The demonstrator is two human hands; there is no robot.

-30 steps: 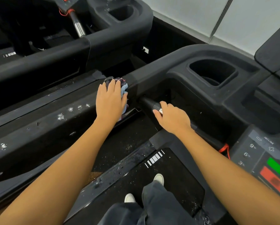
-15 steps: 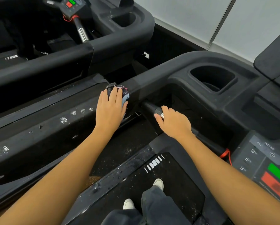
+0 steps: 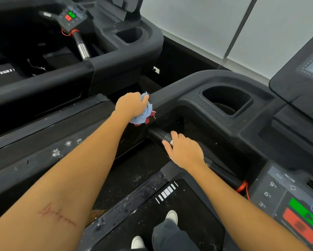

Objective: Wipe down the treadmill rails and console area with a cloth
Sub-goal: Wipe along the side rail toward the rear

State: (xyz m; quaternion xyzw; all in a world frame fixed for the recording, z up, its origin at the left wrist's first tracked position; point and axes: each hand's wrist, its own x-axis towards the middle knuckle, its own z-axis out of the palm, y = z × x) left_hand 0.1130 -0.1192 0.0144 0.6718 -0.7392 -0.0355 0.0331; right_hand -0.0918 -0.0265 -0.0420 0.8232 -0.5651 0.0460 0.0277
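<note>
1. The left hand (image 3: pixel 129 104) is clenching a bunched blue cloth (image 3: pixel 143 113) and pressing it against the end of the treadmill rail (image 3: pixel 172 87), at centre frame. Loose red threads are hanging from the cloth; these could be snagging in the seam below the rail if the stroke is dragging downward.
2. The right hand (image 3: pixel 183 151) is wrapping around the black handlebar (image 3: pixel 156 134), just below and right of the cloth. The fingers are curling over the far side, so the firmness of the grasp probably cannot be judged from this view. A loose grasp could be letting the person's balance shift while leaning left.
3. The bunched cloth is presenting little flat surface, so it could be smearing rather than lifting dirt.
4. The white flecks (image 3: pixel 56 152) on the side rail at left of frame are lying outside the present contact area and could be getting missed.
5. The control panel (image 3: pixel 279 196), at lower right, is sitting near the right forearm; a forearm brush could be pressing a button.
</note>
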